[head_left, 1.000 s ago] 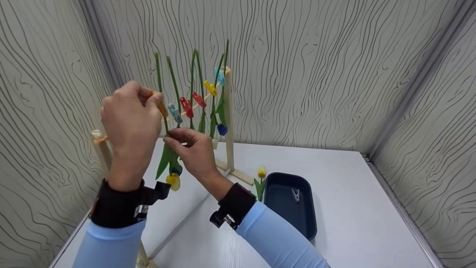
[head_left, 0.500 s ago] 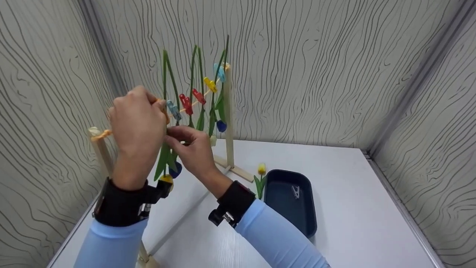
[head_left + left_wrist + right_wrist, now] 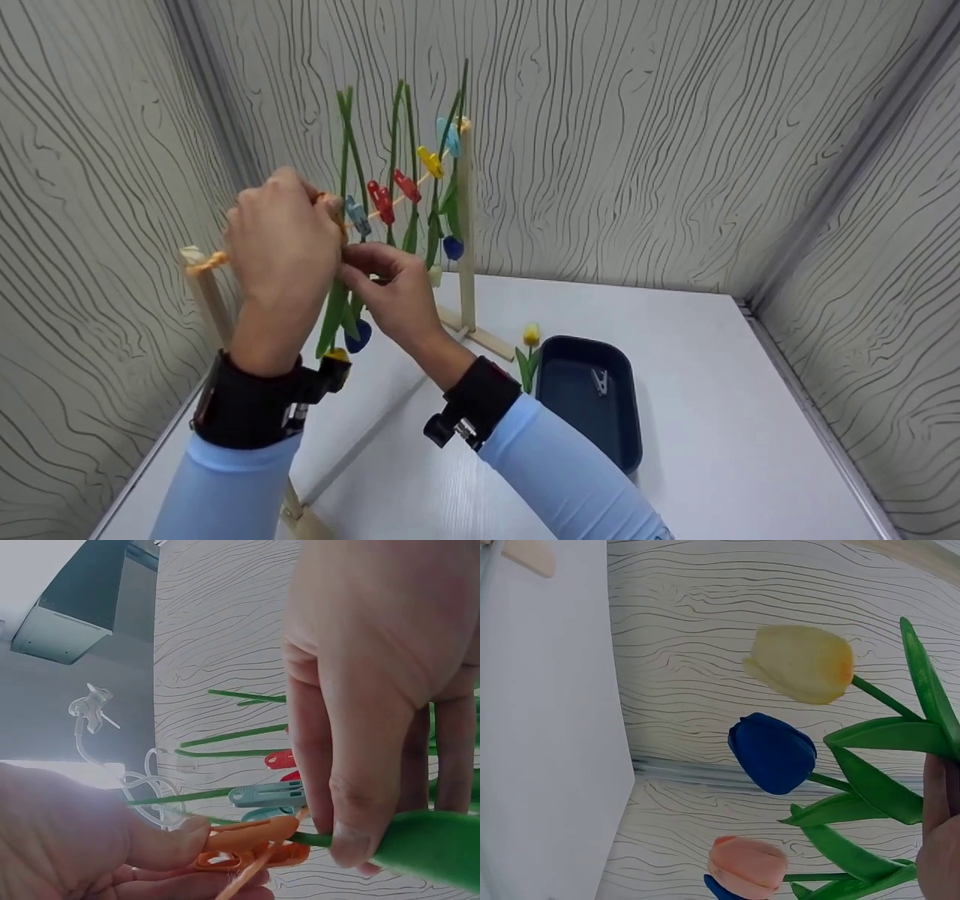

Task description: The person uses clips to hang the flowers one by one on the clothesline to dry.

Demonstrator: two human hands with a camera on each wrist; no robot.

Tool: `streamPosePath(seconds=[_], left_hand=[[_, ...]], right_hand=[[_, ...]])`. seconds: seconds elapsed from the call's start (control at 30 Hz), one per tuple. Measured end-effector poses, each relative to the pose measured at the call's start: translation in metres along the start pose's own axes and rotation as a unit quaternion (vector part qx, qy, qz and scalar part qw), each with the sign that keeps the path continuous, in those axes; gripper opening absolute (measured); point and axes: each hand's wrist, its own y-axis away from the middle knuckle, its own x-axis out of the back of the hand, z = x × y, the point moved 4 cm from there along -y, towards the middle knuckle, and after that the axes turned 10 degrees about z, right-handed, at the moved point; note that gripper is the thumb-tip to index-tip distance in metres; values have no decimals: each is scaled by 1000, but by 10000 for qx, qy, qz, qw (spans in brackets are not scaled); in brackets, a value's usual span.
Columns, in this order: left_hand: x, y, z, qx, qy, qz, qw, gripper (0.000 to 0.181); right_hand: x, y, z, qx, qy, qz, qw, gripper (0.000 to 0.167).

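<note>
My left hand [image 3: 281,247] pinches an orange clothespin [image 3: 259,832] at the orange cord [image 3: 244,877]. The stem of an upside-down tulip [image 3: 802,664], pale yellow in the right wrist view, runs to the clothespin's tip; how firmly it is clamped cannot be told. Just below, my right hand [image 3: 394,292] pinches that stem above its leaves, between thumb and fingers. In the head view the flower is mostly behind the left wrist camera. Beside it hangs a blue tulip [image 3: 772,754] from a grey-blue clothespin [image 3: 356,217].
Farther along the cord, red [image 3: 380,201], yellow [image 3: 430,161] and light blue clothespins [image 3: 448,136] hold more upside-down tulips. Wooden posts [image 3: 466,232] carry the cord. At the right, a dark tray [image 3: 585,427] holds a pale clothespin [image 3: 599,382]; another yellow tulip [image 3: 531,335] lies beside it.
My left hand has moved right with the orange clothespin, closer to the grey-blue one. The tulip's stem shifted right too and now crosses the neighbouring stem. My right hand still pinches it.
</note>
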Motion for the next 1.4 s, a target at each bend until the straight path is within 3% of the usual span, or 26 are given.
streamPosePath(seconds=[0.2, 0.37, 0.47, 0.53, 0.57, 0.63, 0.67, 0.73, 0.77, 0.8, 0.83, 0.87, 0.9, 0.97, 1.07, 1.17, 1.23, 1.3, 1.4], left_hand=[[0, 0, 1, -116, -193, -166, 9996, 36], [3, 6, 4, -158, -276, -12, 9995, 47], [7, 14, 8, -277, -132, 547, 9980, 57], [9, 21, 10, -498, 71, 1158, 9920, 56], [9, 25, 11, -707, 283, 1552, 9849, 52], [5, 33, 13, -1334, 851, 2349, 9591, 39], [0, 38, 13, -1734, 1191, 2675, 9403, 30], [-15, 48, 12, -2675, 1823, 3080, 8946, 15], [-24, 53, 11, -3114, 2093, 3130, 8725, 10], [-35, 58, 9, -3461, 2320, 3075, 8555, 6], [-46, 63, 7, -3728, 2526, 2924, 8436, 6], [-56, 67, 4, -3900, 2692, 2736, 8370, 7], [-67, 71, 1, -4011, 2786, 2541, 8348, 8], [-90, 79, 0, -4068, 2876, 2109, 8410, 9], [-126, 92, -3, -4019, 2796, 1520, 8586, 9], [-170, 111, -12, -4098, 2520, 940, 8716, 11], [-202, 126, -22, -4072, 2324, 443, 8822, 11], [-230, 140, -37, -3955, 2073, -78, 8947, 13], [-264, 158, -59, -3565, 1608, -691, 9177, 15]], right_hand=[[1, -3, 0, 8, 131, -29, 9999, 23], [1, -3, 2, 32, 285, -94, 9995, 23], [1, -3, 4, -85, 361, -102, 9993, 23], [3, -3, 6, -225, 442, -68, 9987, 23], [3, -3, 8, -281, 482, -63, 9984, 24], [7, -2, 10, -347, 587, -7, 9977, 22], [9, -1, 10, -335, 664, 23, 9972, 23], [15, 2, 9, 6, 1020, 45, 9948, 23], [20, 4, 8, 246, 1296, 63, 9912, 23], [25, 6, 8, 497, 1568, 100, 9863, 22], [31, 9, 7, 752, 1823, 134, 9803, 21], [38, 11, 9, 917, 1913, 180, 9771, 22], [45, 13, 11, 1030, 1995, 213, 9742, 20], [68, 17, 17, 1054, 2017, 325, 9732, 16], [109, 23, 33, 868, 1977, 426, 9755, 12], [157, 30, 51, 838, 2544, 369, 9628, 9], [190, 37, 67, 589, 3018, 475, 9504, 6], [220, 45, 85, 190, 3562, 587, 9324, 6], [257, 62, 113, -647, 4502, 675, 8880, 4]])
